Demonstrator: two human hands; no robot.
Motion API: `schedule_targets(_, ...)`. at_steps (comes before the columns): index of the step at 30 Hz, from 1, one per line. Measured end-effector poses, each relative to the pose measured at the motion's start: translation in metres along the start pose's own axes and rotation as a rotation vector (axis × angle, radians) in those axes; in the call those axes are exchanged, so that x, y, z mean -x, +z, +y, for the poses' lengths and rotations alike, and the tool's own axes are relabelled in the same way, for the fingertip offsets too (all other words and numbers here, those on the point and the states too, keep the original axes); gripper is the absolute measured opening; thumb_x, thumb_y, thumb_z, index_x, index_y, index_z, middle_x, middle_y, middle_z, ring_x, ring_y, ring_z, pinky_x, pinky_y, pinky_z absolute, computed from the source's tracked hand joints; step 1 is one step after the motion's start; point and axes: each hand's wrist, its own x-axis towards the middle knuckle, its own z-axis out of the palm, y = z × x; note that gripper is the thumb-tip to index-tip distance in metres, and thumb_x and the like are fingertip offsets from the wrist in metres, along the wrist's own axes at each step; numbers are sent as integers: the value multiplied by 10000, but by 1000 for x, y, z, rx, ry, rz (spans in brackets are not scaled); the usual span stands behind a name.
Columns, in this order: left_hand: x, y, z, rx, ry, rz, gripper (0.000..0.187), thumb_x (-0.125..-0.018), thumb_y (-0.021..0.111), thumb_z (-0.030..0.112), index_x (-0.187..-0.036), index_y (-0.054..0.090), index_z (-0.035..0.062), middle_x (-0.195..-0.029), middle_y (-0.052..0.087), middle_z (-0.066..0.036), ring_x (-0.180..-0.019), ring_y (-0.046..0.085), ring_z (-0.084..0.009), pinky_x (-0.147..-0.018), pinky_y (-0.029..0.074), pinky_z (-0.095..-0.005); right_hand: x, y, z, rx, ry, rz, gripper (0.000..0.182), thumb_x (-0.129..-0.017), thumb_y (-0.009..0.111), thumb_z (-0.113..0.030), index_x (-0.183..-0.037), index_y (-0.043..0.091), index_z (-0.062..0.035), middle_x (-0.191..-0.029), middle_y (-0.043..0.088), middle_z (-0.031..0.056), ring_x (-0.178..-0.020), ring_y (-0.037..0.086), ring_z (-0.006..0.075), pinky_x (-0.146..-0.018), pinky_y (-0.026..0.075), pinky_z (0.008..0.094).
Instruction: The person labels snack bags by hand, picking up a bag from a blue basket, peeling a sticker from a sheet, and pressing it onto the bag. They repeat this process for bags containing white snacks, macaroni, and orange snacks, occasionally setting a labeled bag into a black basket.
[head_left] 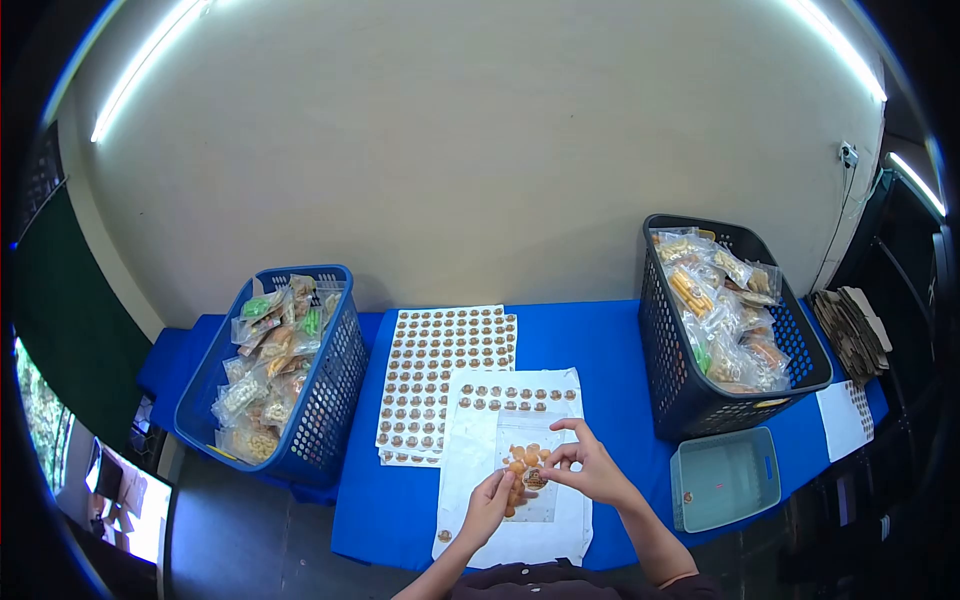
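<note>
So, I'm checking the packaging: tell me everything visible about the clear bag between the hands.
The clear bag looks like thin plastic, roughly rectangular, with rounded orange-brown pieces inside. It is over a white sheet, long sides running up the view. The right grip is at a round brown label against its front; the left grip touches its left side. Sealing is unclear.

Left hand [486, 508] on snack bag [520, 464], right hand [594, 474] at bag's round label [535, 479], blue basket [338, 390] left of bag, black basket [690, 410] right of bag
</note>
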Motion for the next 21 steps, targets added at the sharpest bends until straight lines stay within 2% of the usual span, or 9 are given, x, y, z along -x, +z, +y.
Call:
schedule_targets(4,-3,-1,-11,53,80,-20,352,-928,346,288,-1069,469,-10,-860,593,-78,-811,617,-162,-490,390,-160,-2,5,2,58,14,-19,515,-726,667,-79,-1108,327,-19,-697,590,44,-583,468,38,-567,364,181)
schedule_targets(7,-6,-7,-20,-53,76,-23,363,-931,335,287,-1093,462,-12,-917,598,-92,-825,615,-162,-486,376,-154,-3,7,1,72,14,-18,509,-725,666,-81,-1103,332,-16,-692,591,40,-579,472,40,-570,366,184)
schedule_targets(16,-2,-3,-17,-65,83,0,352,-928,347,284,-1086,462,-9,-913,603,-83,-827,613,-149,-463,347,-150,-4,9,4,129,-16,9,471,-730,634,-79,-1090,334,-34,-673,589,39,-533,465,62,-509,367,214)
schedule_targets(19,1,1,-13,21,58,37,337,-894,456,266,-1080,500,-11,-818,587,-32,-677,529,-51,-510,373,-153,-3,8,4,138,-9,8,472,-728,635,-79,-1090,334,-33,-671,590,41,-531,466,62,-506,367,215)
schedule_targets(21,1,2,-11,-15,42,4,332,-902,432,254,-1092,467,-15,-911,592,-69,-794,584,-123,-481,358,-147,-3,7,4,142,-12,10,472,-728,634,-78,-1090,334,-32,-670,589,43,-529,466,63,-505,366,216)
